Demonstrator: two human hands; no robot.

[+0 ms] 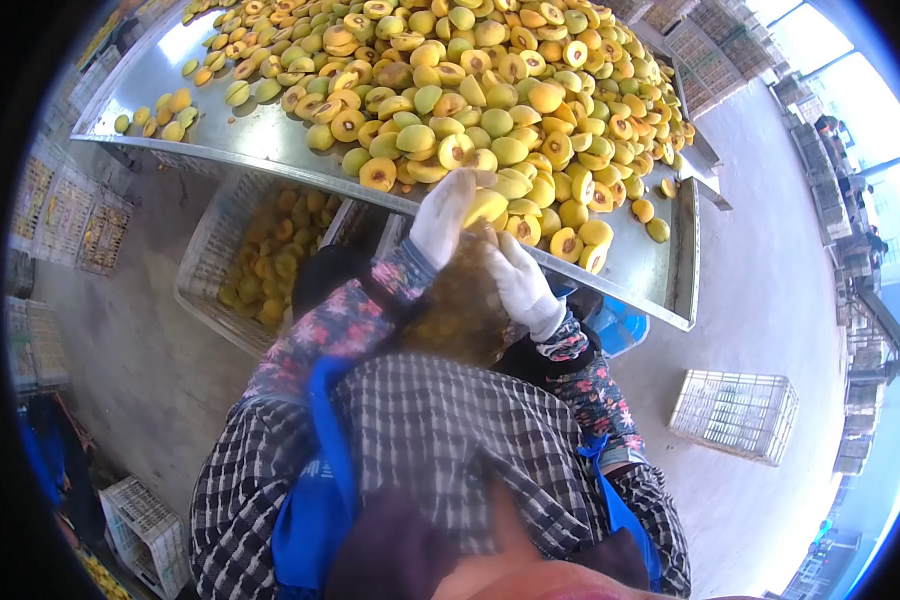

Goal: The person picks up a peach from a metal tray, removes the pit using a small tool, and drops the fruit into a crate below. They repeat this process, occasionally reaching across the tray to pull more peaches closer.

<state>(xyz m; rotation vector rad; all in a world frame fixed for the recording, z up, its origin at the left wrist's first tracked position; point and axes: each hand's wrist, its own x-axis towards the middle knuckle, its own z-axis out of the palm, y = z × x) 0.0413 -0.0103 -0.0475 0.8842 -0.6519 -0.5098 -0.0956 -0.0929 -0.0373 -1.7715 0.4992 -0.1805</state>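
Flanking fruit half (pixel 485 209) at table (pixel 270 135) edge: left hand (pixel 444 218), right hand (pixel 519 284); grips unclear.

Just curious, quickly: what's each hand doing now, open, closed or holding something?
Left hand: at a yellow fruit piece; whether it grips cannot be told.
Right hand: fingertips blurred; open or closed cannot be told.

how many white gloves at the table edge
2: one on the left hand, at the metal table's front edge, the other on the right hand, beside it and nearer the body.
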